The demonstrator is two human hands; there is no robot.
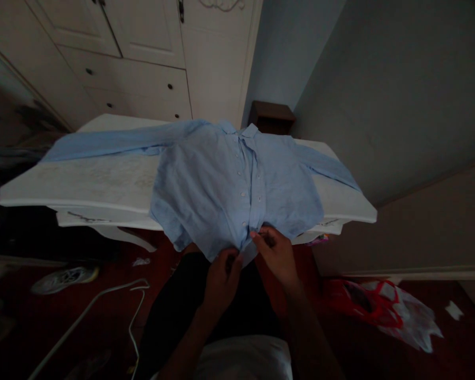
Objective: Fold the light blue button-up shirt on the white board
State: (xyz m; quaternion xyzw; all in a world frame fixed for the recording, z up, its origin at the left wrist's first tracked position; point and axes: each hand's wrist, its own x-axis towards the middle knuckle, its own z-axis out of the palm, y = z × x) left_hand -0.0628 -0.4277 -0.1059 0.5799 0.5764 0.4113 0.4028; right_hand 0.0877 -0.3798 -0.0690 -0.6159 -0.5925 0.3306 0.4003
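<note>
A light blue button-up shirt point(221, 179) lies spread face up on a white table point(83, 184), collar at the far side, sleeves stretched out left and right. Its bottom hem hangs over the near edge. My left hand point(221, 277) pinches the lower edge of the shirt's front placket, fingers closed on the cloth. My right hand point(275, 253) grips the hem just beside it, near the lowest button, fingers curled round the fabric. Both hands meet at the shirt's bottom centre.
A white wardrobe with drawers point(142, 68) stands behind the table, a dark wooden nightstand point(271, 116) in the corner. On the red floor lie a white hanger point(114, 301), a shoe point(65, 278) at left and a red-and-white bag point(383, 311) at right.
</note>
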